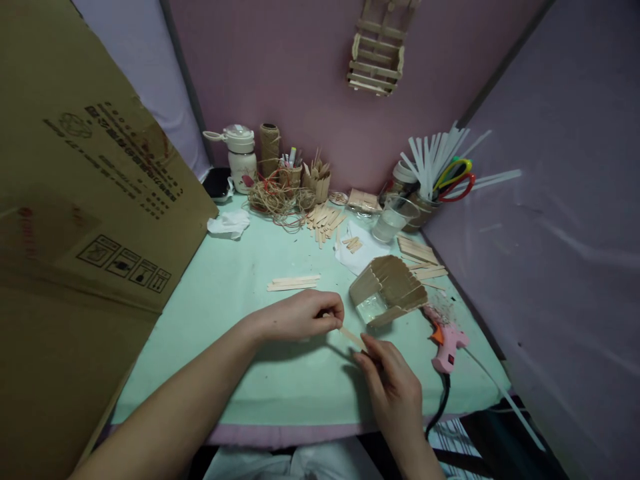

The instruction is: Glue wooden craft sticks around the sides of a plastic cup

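Observation:
A single popsicle stick [353, 338] is held slantwise between my two hands, above the front middle of the table. My left hand [320, 312] pinches its upper left end, fingers curled. At the lower right end, the thumb and fingers of my right hand [389, 373] close on it. Just behind my left hand lie several loose popsicle sticks [294, 283] side by side. Right of it, a basket made of popsicle sticks [397, 283] rests tipped on its side, with a clear plastic piece at its open lower left part.
A pink glue gun [450, 350] lies at right, its cord running off the front edge. A large cardboard box [100, 220] walls the left side. Along the back stand a white bottle [243, 160], tangled twine [280, 200], a plastic cup [393, 220] and a holder with glue sticks [435, 160].

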{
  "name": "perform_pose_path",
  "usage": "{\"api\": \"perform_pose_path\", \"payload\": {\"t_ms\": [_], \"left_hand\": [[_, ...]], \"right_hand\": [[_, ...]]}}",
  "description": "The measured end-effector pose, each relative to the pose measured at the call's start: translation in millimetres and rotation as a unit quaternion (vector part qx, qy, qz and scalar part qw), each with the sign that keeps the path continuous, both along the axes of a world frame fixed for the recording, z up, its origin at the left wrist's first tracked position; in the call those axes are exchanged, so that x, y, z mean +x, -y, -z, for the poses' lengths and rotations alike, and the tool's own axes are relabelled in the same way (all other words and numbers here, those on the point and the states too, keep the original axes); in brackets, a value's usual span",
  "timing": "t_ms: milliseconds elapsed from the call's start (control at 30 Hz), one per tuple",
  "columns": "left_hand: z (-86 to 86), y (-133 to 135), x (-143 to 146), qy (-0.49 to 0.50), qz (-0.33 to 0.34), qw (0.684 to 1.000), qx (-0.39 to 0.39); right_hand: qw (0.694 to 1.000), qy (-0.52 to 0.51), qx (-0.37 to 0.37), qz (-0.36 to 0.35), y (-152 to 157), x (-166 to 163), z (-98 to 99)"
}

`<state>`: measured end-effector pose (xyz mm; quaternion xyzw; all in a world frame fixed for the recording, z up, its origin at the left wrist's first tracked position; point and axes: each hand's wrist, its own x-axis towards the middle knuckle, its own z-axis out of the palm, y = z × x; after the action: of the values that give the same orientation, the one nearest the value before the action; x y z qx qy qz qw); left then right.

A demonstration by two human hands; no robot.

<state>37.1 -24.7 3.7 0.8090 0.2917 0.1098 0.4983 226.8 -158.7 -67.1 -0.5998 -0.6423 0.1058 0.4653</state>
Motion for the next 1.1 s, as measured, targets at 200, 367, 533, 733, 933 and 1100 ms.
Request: {"api": "perform_pose_path", "payload": {"t_ms": [200,367,533,733,933,1100], "left_hand": [[8.2,1,8,0.174,-0.083,0.960,-0.201],[8.8,1,13,0.235,-0.127,0.923,-0.276],[8.7,3,16,0.242,-0.121,0.923,-0.274],[6.4,4,14,0.233,-0.136,0.933,-0.239],[5.8,2,9,0.202,-0.151,0.949,-0.191],[5.6,2,10,0.170,-0.156,0.964,-0.135]], "right_hand": [[0.996,-0.072,-0.017,0.044,-3,-3,-5.8],[0.985,-0.147,-0.056,0.066,-5,-6,-8.9],[0.980,-0.174,-0.078,0.054,-5,-9,-8.2],[0.994,-0.100,-0.008,0.047,-3,-8,-9.8],[0.961,-0.042,-0.007,0.272,5,57,-18.7],[0.901,0.070,-0.287,0.317,0,125,-20.2]]}}
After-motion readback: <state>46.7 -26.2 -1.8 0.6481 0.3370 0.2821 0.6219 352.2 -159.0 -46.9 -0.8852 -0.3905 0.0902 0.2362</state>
